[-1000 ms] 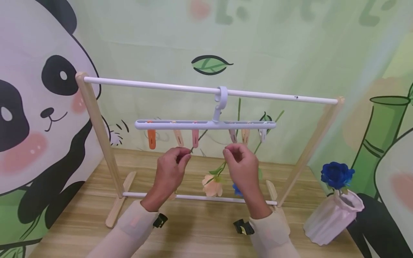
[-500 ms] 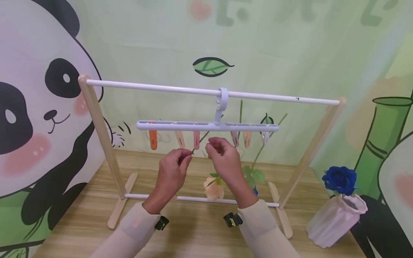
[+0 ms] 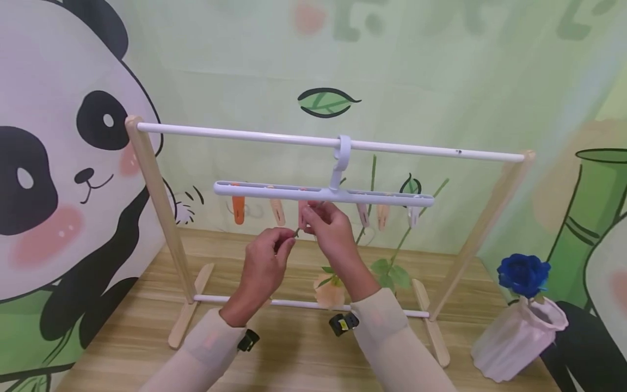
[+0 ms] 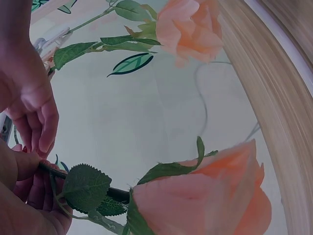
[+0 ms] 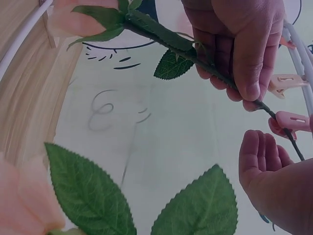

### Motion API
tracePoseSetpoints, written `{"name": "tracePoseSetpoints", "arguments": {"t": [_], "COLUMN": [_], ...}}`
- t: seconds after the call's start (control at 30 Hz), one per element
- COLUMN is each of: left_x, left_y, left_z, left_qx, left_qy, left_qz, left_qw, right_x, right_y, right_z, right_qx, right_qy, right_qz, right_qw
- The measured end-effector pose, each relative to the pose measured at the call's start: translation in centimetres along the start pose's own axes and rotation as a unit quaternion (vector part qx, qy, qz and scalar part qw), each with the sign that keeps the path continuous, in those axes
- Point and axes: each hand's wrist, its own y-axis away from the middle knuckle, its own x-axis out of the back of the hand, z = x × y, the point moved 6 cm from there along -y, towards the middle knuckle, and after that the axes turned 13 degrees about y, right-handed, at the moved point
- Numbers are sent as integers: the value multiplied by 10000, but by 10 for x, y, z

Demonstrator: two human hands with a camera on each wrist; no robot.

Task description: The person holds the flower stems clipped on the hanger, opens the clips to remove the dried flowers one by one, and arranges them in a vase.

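My left hand (image 3: 264, 258) pinches the dark green stem (image 5: 215, 73) of a peach artificial rose (image 4: 200, 196), its bloom angled downward. The stem runs up past a pink clip (image 5: 293, 121) on the white hanger (image 3: 279, 190). My right hand (image 3: 335, 231) is at that clip, its thumb overlapping it in the head view. In the right wrist view its fingers (image 5: 259, 147) stand just beside the clip and stem; whether they grip either I cannot tell. A second peach rose (image 3: 329, 291) hangs upside down to the right, partly behind my right wrist.
The hanger hooks over the white rail (image 3: 235, 132) of a wooden-legged rack. Other clips hang along it, including an orange clip (image 3: 238, 210) and a white clip (image 3: 413, 216), which has a leafy stem by it. A white vase (image 3: 516, 337) with a blue rose (image 3: 524, 274) stands right.
My right hand has moved left from beside the right-hand clips to the pink clip. My left hand keeps its pinch on the rose stem with little movement.
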Motion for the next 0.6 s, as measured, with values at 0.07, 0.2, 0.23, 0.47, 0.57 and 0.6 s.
{"name": "tracePoseSetpoints", "arguments": {"t": [0.07, 0.2, 0.23, 0.47, 0.57, 0.6], "left_x": [0, 0, 0, 0, 1, 1], "left_y": [0, 0, 0, 0, -1, -1], "left_z": [0, 0, -1, -3, -3, -3], "left_qx": [-17, -19, -14, -15, -46, -56], "left_qy": [20, 55, 59, 24, 10, 19], "left_qz": [-13, -48, -51, -69, -68, -68], "left_qw": [10000, 10000, 10000, 10000, 10000, 10000], "right_x": [-3, -4, -4, -6, -7, -7], "right_y": [-1, -2, -3, -5, -5, -5], "right_z": [-3, -7, -8, -7, -8, -8], "right_qx": [127, 262, 272, 254, 314, 332], "right_qy": [-211, -437, -453, -440, -470, -493], "right_qz": [-45, -10, 17, 92, 78, 81], "right_qw": [9997, 9987, 9986, 9987, 9984, 9982]}}
